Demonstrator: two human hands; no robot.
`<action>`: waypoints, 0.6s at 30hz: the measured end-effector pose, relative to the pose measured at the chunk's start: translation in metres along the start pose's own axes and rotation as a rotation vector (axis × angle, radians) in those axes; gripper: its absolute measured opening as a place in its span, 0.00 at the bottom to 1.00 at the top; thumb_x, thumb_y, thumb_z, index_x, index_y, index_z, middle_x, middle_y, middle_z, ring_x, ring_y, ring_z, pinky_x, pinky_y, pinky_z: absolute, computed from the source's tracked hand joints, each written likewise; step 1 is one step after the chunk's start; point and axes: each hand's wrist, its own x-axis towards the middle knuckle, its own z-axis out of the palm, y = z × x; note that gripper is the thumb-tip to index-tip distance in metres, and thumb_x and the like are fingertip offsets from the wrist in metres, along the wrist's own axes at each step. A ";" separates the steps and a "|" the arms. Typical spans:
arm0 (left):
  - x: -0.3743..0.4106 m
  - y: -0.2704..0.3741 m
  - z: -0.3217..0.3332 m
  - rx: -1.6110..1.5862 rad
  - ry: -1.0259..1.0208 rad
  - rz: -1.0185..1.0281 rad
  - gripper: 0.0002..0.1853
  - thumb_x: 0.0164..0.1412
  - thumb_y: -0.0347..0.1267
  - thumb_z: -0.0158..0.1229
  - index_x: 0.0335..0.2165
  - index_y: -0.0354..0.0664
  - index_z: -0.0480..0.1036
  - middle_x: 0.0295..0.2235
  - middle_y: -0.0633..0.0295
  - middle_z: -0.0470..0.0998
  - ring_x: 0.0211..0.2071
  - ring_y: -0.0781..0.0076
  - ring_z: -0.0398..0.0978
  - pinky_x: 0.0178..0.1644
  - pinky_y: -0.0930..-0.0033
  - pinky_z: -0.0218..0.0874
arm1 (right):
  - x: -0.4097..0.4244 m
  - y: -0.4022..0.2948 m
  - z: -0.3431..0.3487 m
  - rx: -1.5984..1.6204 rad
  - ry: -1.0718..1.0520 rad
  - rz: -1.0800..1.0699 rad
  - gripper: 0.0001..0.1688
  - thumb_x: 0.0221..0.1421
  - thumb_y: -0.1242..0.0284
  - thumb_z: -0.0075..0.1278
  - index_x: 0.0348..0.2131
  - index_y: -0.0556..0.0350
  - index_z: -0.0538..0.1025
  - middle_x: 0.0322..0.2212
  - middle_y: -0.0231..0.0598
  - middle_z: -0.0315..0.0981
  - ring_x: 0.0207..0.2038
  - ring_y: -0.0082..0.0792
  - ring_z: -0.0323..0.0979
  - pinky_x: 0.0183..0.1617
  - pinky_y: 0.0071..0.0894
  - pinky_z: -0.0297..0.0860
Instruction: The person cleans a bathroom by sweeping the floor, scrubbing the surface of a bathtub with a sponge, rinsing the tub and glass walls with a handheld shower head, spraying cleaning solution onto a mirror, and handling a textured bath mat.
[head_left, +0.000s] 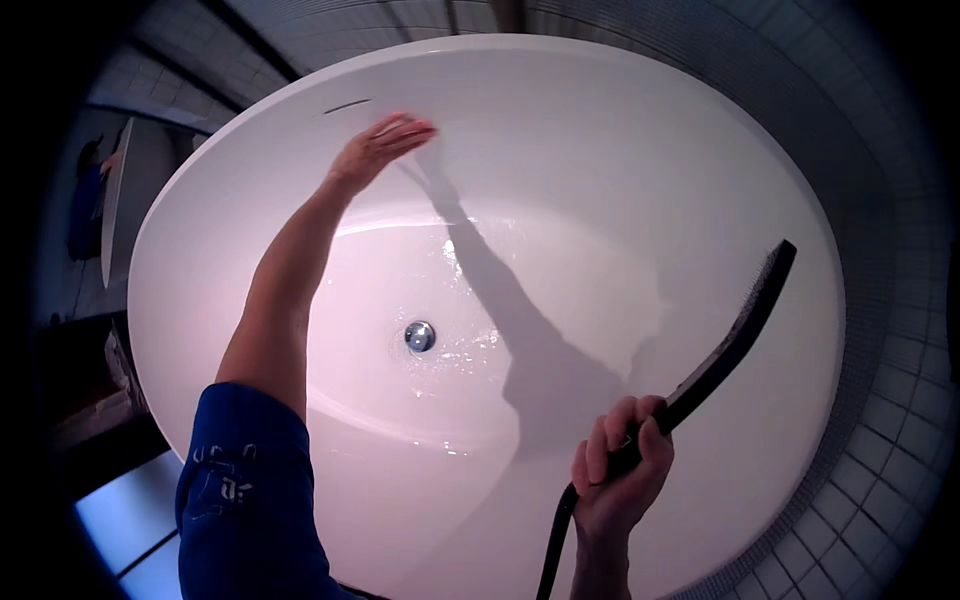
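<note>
Below me is a white oval bathtub (720, 187). My left hand (382, 146) is stretched out at its far wall, fingers extended and slightly blurred, holding nothing. Whether the palm touches the surface cannot be told. Just beyond that hand is the narrow overflow slot (347, 106). In my right hand (626, 457) is a black hand shower (724, 352), gripped by the handle, its nozzle side facing up and left over the tub. A black hose (556, 540) hangs from it. The round chrome drain plug (420, 337) lies in the tub floor, with wet glints around it.
Pale square tiles (892, 420) border the tub at the right. On the far left, a figure in blue (86, 202) beside a white rim looks like a mirror reflection. A dark shadow (547, 352) of an arm falls across the tub.
</note>
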 end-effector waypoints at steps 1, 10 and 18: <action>-0.037 -0.019 0.010 -0.096 0.004 -0.132 0.25 0.58 0.33 0.37 0.55 0.47 0.51 0.59 0.69 0.49 0.60 0.77 0.41 0.64 0.70 0.30 | -0.005 0.003 0.000 0.048 0.007 -0.005 0.13 0.51 0.65 0.41 0.26 0.50 0.56 0.16 0.31 0.53 0.08 0.21 0.50 0.07 0.20 0.50; -0.354 -0.025 -0.018 -0.171 -0.166 -0.560 0.13 0.48 0.30 0.43 0.13 0.40 0.70 0.42 0.46 0.70 0.51 0.50 0.59 0.59 0.53 0.44 | -0.028 0.012 0.045 0.140 0.040 -0.006 0.13 0.54 0.60 0.38 0.25 0.49 0.60 0.17 0.26 0.50 0.12 0.18 0.47 0.09 0.17 0.45; -0.494 0.036 -0.145 -0.590 -0.148 -0.885 0.15 0.52 0.28 0.50 0.11 0.39 0.62 0.13 0.51 0.67 0.16 0.51 0.65 0.22 0.54 0.55 | -0.096 0.098 0.166 -0.148 -0.125 0.191 0.16 0.53 0.56 0.39 0.24 0.46 0.60 0.16 0.22 0.50 0.12 0.16 0.45 0.13 0.17 0.43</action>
